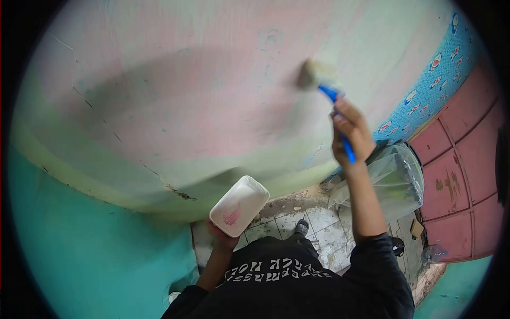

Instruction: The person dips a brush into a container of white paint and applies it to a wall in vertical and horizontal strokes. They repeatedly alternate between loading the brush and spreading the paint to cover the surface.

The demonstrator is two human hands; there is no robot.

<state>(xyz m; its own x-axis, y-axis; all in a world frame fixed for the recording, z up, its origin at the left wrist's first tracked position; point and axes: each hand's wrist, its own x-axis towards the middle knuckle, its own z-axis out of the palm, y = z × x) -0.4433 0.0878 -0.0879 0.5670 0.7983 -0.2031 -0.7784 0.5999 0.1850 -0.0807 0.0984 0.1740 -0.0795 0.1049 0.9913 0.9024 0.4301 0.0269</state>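
My right hand is closed around the blue handle of a paintbrush, raised in front of the wall. The brush's pale bristles are blurred and close to the wall; whether they touch it is hard to tell. Pink and pale green patches cover this wall. Lower down, my left hand holds a white rectangular tray from below, with a pink smear on its inside. Most of that hand's fingers are hidden by the tray.
A bin with a clear plastic liner stands on the right, beside a pink panelled door. Blue patterned covering runs down the wall's right side. Left is a teal wall. White tiles lie below, around my shoe.
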